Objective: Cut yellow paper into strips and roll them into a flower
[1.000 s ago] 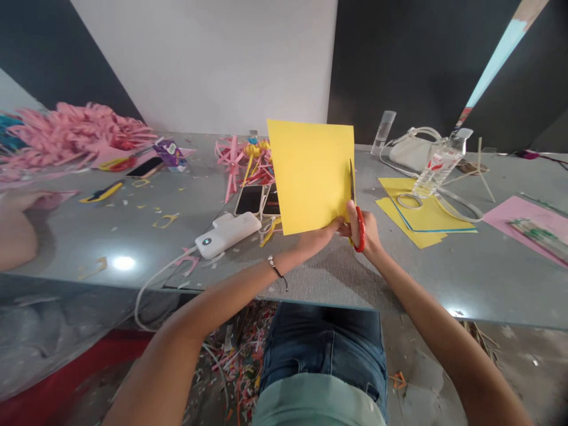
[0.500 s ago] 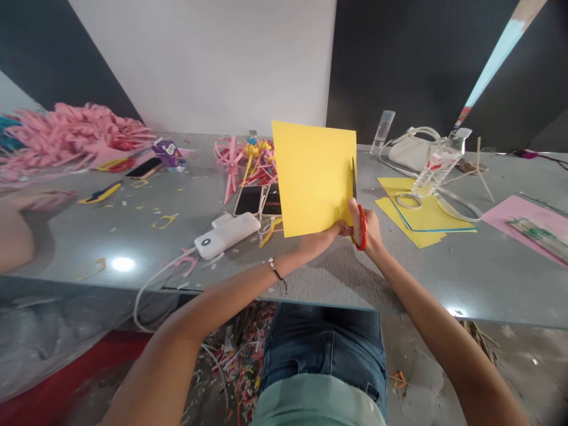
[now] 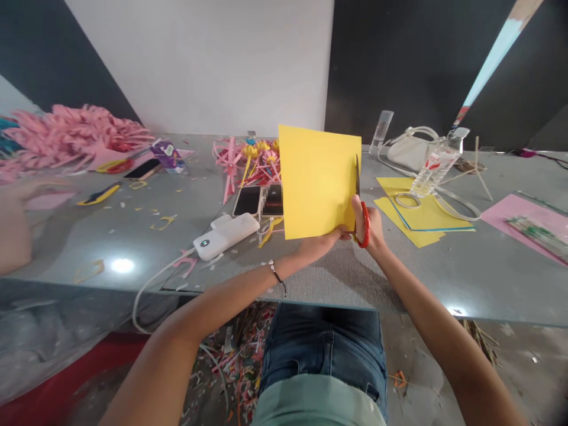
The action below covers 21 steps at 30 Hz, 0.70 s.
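Going left to right: far left there's a blurry co-worker's hand (image 3: 15,228) by the pink paper pile (image 3: 75,139), not part of this. On the table (image 3: 488,278) sit a white power bank (image 3: 226,235) and two phones (image 3: 260,200) next to some pink and yellow paper flowers (image 3: 252,160). The left hand (image 3: 322,242) is pinching the bottom edge of the yellow sheet (image 3: 317,180), holding it upright in the air above the table's near edge. Compared with a second ago the sheet has drifted a bit to the right and up, and the scissors (image 3: 360,204) have climbed along with it, blade running up near the sheet's right edge, so I'd say the cut is creeping upward and a thin strip is coming off that side, though the strip itself is hard to make out. The right hand (image 3: 370,228) is gripped through the red handles, touching the sheet's lower right corner, just beside the left thumb. Further right: more yellow sheets (image 3: 421,222), a plastic bottle (image 3: 432,168) lying on them, a white bag (image 3: 410,151), and a pink sheet (image 3: 519,216).
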### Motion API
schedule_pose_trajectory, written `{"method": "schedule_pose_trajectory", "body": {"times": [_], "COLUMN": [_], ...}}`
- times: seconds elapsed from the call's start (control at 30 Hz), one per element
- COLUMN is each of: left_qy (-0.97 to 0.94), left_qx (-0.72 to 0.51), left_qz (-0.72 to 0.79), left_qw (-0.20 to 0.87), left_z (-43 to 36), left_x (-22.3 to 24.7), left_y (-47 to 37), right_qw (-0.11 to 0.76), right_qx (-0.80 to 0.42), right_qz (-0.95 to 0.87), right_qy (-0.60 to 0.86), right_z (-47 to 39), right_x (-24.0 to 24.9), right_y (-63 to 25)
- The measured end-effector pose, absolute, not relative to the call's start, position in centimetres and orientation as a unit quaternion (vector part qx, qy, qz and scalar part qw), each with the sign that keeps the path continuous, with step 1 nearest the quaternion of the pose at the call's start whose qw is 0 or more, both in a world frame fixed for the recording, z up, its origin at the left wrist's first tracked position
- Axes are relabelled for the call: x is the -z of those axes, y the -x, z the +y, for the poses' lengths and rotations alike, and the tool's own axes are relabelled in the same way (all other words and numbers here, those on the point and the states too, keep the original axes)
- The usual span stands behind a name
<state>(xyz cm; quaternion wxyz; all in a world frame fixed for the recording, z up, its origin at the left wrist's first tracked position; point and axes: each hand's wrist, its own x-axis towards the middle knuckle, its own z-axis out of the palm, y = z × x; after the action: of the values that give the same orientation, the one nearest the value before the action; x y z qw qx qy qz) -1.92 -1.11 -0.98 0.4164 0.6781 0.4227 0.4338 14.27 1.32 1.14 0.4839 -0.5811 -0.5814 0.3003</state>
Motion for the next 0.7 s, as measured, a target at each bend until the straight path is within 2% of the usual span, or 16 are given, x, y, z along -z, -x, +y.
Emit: {"method": "schedule_pose_trajectory", "body": {"times": [0.7], "left_qy": [-0.683], "left_qx": [-0.412], "left_qz": [0.411], "left_qw": [0.442], "left_z": [-1.79], "left_x": [1.32], "left_y": [1.50], "right_qw": [0.487], "right_qx": [-0.274], "right_qz": [-0.574], "right_qy": [0.599], "right_z": [1.68], "right_x": [-1.26], "right_y": [-14.78]}}
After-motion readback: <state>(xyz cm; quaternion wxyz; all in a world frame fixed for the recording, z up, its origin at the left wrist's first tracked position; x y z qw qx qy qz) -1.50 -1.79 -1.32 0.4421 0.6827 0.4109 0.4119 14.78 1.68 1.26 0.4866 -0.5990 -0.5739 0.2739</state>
